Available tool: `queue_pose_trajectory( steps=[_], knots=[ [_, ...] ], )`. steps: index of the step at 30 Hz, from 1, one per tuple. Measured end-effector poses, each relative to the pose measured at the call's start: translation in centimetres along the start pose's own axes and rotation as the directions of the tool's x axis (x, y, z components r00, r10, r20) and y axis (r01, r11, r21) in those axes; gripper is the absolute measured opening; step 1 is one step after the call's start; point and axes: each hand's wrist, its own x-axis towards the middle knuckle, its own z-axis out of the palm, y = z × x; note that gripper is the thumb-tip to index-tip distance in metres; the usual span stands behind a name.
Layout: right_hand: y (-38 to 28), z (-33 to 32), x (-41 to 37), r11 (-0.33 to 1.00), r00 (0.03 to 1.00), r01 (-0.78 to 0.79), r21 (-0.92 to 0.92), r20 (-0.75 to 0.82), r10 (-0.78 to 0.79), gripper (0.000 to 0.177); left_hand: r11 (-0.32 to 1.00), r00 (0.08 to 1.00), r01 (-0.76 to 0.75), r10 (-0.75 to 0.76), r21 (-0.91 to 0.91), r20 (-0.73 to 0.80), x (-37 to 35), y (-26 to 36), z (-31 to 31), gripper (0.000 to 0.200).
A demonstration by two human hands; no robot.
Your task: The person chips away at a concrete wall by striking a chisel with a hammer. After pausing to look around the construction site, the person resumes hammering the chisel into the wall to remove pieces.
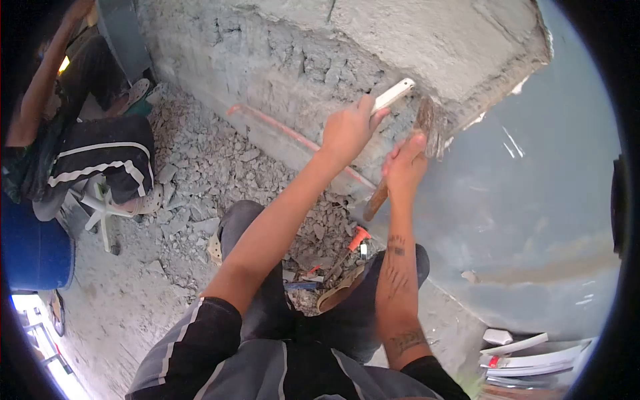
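My left hand (pixel 347 135) is closed around a pale, flat bar-like tool (pixel 395 95) with a small hole near its exposed end; its other end is hidden by the hand. Close to its right, my right hand (pixel 405 165) grips the wooden handle of a hammer (pixel 377 202). The hammer's head (pixel 435 127) is blurred and sits just below the pale tool's end, apart from it. Both hands are in front of a rough, chipped concrete wall (pixel 320 63). An orange-handled tool (pixel 359 238) lies among the rubble between my legs.
Broken concrete rubble (pixel 200 167) is heaped along the wall's foot, below an orange pipe (pixel 283 132). At left, another person (pixel 100 157) sits on a white stool (pixel 103 217) beside a blue drum (pixel 37 247). A smooth grey wall (pixel 527 220) and stacked strips (pixel 533 360) are at right.
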Motion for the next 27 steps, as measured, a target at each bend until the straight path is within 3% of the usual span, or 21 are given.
queue_pose_trajectory(
  steps=[1, 2, 4, 8, 11, 13, 17, 22, 27],
  knots=[
    [-0.4, -0.6, 0.4, 0.897, 0.947, -0.278, -0.343, 0.061, 0.317, 0.069, 1.0, 1.0, 0.009, -0.01, 0.019, 0.024, -0.2, 0.3, -0.1, 0.036],
    [-0.8, -1.1, 0.8, 0.905, 0.952, -0.263, -0.334, 0.066, 0.3, 0.069, 1.0, 1.0, -0.004, 0.004, 0.02, 0.01, 0.2, 0.5, -0.2, 0.036],
    [-1.5, -3.5, -0.3, 0.899, 0.934, -0.277, -0.34, 0.124, 0.335, 0.077, 0.965, 0.954, 0.261, -0.264, 0.036, 0.145, -0.6, 1.8, -0.7, 0.035],
    [0.2, -5.9, -3.8, 0.938, 0.953, -0.248, -0.241, 0.113, 0.281, 0.074, 0.983, 0.947, 0.168, -0.181, 0.071, 0.265, -1.6, 1.6, -1.5, 0.038],
    [1.7, -6.1, -5.3, 0.932, 0.932, -0.354, -0.075, 0.06, 0.358, 0.074, 0.982, 0.95, 0.149, -0.175, 0.12, 0.258, -1.9, 2.0, -1.7, 0.04],
    [1.7, -5.7, -4.8, 0.914, 0.914, -0.404, 0.032, 0.067, 0.401, 0.074, 0.986, 0.965, 0.116, -0.141, 0.124, 0.221, -1.5, 2.4, -1.9, 0.038],
    [2.0, -5.6, -5.2, 0.919, 0.915, -0.394, 0.018, 0.095, 0.391, 0.075, 0.99, 0.984, 0.072, -0.09, 0.119, 0.154, -1.3, 2.6, -2.1, 0.035],
    [2.2, -6.0, -5.3, 0.918, 0.909, -0.384, 0.101, 0.216, 0.357, 0.077, 0.994, 0.991, -0.096, 0.1, 0.057, -0.084, -1.2, 2.1, -1.7, 0.027],
    [2.6, -5.9, -5.5, 0.941, 0.935, -0.318, 0.117, 0.203, 0.291, 0.075, 0.989, 0.981, -0.137, 0.144, 0.055, -0.13, -0.9, 1.7, -1.3, 0.031]
  ],
)
